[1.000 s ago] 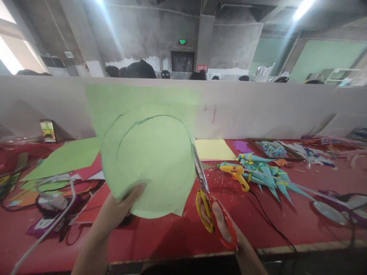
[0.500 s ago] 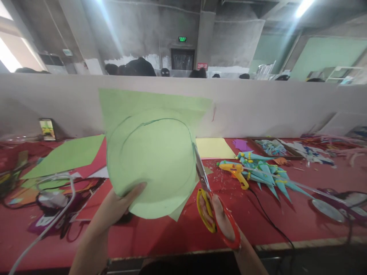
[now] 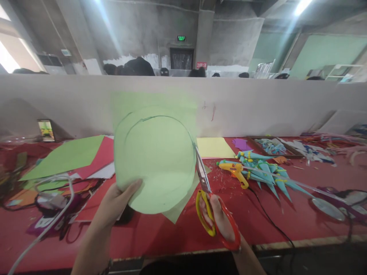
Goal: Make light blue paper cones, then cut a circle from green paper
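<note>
My left hand [image 3: 122,196] pinches the lower left edge of a light green paper [image 3: 157,164], thumb on the near face. The paper is held upright above the table, with curved dark lines drawn on it and a rounded lower edge. A partly cut strip of it hangs at the lower right. My right hand [image 3: 216,214] has its fingers through the red and yellow handles of the scissors [image 3: 203,173]. The blades look nearly closed, and their tips touch the paper's right edge.
On the red table [image 3: 160,240], a yellow glue gun [image 3: 233,169] and blue cone shapes [image 3: 266,172] lie to the right. Coloured sheets [image 3: 69,152], a white cable [image 3: 40,236] and a propped phone [image 3: 46,130] are at the left. A white partition [image 3: 258,107] stands behind.
The paper's upper left part has shifted right and its upper right corner has drawn in as the sheet turned slightly. My left hand moved a little left; the scissors stayed nearly in place.
</note>
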The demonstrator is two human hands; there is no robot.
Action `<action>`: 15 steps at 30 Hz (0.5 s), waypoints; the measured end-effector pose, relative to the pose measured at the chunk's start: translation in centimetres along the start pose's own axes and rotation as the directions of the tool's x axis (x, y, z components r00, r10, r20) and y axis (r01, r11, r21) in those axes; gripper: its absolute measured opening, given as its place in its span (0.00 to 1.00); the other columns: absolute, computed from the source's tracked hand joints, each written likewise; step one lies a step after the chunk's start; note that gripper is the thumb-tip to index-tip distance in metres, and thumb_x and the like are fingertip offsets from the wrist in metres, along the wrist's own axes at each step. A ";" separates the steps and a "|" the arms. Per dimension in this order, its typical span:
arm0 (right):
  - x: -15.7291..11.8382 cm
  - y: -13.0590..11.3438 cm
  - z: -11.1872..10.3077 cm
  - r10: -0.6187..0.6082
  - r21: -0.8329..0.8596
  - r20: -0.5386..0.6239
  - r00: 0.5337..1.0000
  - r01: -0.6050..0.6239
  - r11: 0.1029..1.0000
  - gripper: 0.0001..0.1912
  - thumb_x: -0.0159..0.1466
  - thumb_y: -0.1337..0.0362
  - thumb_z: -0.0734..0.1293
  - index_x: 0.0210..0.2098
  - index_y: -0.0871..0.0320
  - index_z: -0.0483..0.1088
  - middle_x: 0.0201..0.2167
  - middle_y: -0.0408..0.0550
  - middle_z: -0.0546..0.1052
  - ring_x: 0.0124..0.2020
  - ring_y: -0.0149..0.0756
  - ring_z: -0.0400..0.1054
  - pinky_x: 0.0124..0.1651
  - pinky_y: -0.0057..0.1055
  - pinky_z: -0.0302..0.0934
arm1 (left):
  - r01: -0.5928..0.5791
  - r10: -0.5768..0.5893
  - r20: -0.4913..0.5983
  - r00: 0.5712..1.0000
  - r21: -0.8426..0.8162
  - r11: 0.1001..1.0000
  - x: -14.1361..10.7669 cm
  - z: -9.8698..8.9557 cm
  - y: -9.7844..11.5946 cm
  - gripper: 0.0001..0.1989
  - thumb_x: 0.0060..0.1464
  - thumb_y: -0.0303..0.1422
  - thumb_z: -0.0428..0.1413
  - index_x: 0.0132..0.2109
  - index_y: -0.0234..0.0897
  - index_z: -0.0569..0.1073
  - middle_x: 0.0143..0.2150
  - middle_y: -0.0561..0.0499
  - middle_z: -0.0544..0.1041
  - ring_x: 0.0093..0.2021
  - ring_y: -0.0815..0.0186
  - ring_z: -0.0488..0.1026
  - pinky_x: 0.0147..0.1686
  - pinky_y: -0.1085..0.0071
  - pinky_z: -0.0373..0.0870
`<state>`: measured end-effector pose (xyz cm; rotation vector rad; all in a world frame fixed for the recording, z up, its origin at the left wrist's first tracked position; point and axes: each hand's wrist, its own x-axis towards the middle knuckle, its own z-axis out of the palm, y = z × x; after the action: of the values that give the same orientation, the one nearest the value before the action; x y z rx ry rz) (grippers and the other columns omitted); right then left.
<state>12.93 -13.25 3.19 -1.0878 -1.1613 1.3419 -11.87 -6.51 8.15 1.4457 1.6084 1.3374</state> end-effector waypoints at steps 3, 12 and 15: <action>0.1 0.2 0.4 -0.016 0.009 0.016 1.000 0.015 1.000 0.19 0.61 0.50 0.56 0.33 0.61 0.66 0.21 0.42 0.69 0.20 0.28 0.63 0.22 0.27 0.60 | 0.055 -0.051 0.049 0.997 -0.084 0.995 0.5 0.3 -0.4 0.20 0.36 0.50 0.56 0.28 0.37 0.75 0.26 0.50 0.78 0.29 0.61 0.74 0.29 0.69 0.72; 0.1 0.6 1.5 -0.103 0.041 0.032 0.994 0.102 0.994 0.28 0.53 0.36 0.52 0.27 0.56 0.59 0.11 0.35 0.52 0.11 0.23 0.43 0.13 0.25 0.45 | -0.077 0.157 -0.269 0.950 0.285 0.955 -0.6 1.2 -0.4 0.21 0.46 0.49 0.47 0.19 0.36 0.64 0.16 0.54 0.66 0.21 0.66 0.65 0.19 0.74 0.60; -0.3 0.5 1.6 -0.118 0.043 0.025 0.993 0.116 0.992 0.30 0.51 0.35 0.53 0.31 0.55 0.63 0.15 0.38 0.57 0.14 0.27 0.49 0.15 0.27 0.51 | -0.092 0.178 -0.292 0.940 0.284 0.954 -1.1 1.4 -0.4 0.22 0.46 0.50 0.46 0.18 0.37 0.62 0.15 0.54 0.64 0.20 0.68 0.63 0.18 0.74 0.58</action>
<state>11.27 -13.73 2.87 -0.9597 -1.1940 1.2874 -10.48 -7.09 7.14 1.5863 1.9891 1.5398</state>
